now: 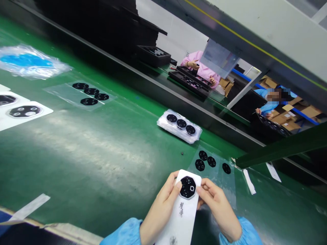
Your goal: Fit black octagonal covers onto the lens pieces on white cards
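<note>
A white phone back cover point(187, 217) with dark characters is held upright between both hands, low in the view. A black many-sided camera lens cover point(187, 187) sits in its upper part. My left hand point(162, 200) grips the left edge, its thumb on the lens cover's rim. At the right edge, my right hand point(214, 200) pinches the cover, thumb by the lens cover, other fingers partly hidden behind. Just beyond lies a clear film sheet point(217, 177) with several black lens covers point(211, 161).
A stack of clear bags point(163, 124) carries three lens covers. Left stand another film sheet point(61, 92), white phone covers point(46, 109) and a blue-filled plastic bag point(28, 63). A green post point(281, 144) rises right. Two co-workers, in pink point(199, 69) and blue point(270, 107), sit beyond the bench.
</note>
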A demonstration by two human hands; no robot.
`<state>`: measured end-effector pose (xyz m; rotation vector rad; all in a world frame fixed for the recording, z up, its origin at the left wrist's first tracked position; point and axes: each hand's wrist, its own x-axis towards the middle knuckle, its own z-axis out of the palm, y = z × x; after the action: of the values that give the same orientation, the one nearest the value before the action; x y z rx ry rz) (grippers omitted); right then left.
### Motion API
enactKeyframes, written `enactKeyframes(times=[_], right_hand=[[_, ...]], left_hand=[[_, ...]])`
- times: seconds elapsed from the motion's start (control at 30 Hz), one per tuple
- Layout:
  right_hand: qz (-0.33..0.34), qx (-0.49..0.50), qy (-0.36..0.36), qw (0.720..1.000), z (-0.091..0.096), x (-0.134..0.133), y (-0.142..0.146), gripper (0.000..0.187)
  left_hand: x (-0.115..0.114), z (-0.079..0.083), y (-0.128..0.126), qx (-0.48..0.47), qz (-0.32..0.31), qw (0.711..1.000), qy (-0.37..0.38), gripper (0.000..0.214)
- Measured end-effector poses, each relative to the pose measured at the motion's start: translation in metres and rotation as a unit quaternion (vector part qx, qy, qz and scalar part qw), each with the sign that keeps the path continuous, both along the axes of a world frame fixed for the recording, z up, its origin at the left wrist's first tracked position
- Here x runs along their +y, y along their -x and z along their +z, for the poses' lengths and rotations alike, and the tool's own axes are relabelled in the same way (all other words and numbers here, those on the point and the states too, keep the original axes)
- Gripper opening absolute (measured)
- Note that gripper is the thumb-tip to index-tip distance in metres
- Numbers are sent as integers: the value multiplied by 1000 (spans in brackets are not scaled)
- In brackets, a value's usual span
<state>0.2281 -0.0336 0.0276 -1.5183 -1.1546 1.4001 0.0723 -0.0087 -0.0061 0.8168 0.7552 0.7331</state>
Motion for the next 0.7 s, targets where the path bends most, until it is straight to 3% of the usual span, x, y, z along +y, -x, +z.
enactKeyframes(times=[0.27,0.7], right_hand=[[-28,11,-4,1000,1,-2,4,34],[-43,36,40,998,0,6,11,45]], left_hand=[[0,0,-2,16,-10,1000,-22,50],[0,1,-1,-52,-17,998,34,53]])
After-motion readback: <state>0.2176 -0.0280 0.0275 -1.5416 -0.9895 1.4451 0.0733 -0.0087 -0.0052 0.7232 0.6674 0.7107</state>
